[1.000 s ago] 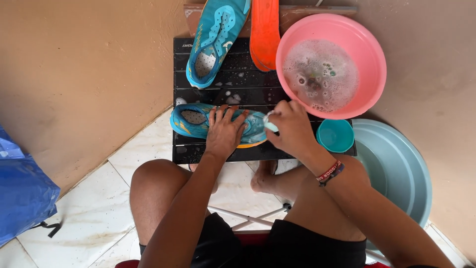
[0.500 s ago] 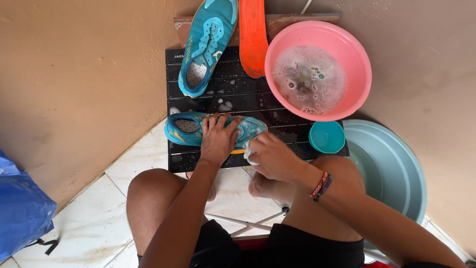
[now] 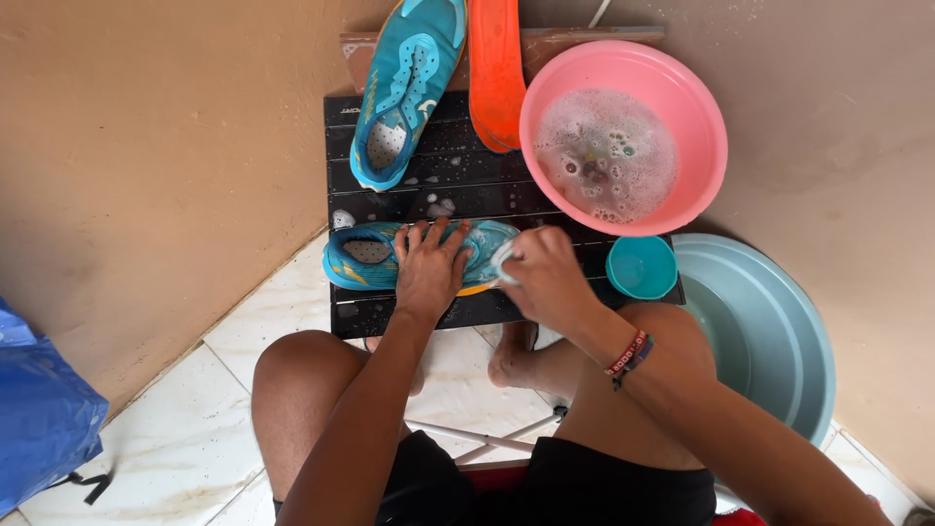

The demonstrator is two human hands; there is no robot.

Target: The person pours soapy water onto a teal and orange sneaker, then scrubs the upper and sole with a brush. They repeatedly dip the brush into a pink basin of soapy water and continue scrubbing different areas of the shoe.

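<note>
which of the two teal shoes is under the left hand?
The near teal shoe, lying crosswise under the left hand; the other shoe sits untouched, pointing away.

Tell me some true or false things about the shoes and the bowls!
1. The left hand presses on a blue shoe. True.
2. The pink basin is dry. False: it holds foamy water.
3. The right hand holds the small teal cup. False: the cup stands apart beside it; the hand grips something small and pale at the shoe.
4. A second blue shoe lies further back on the black slatted table. True.
</note>
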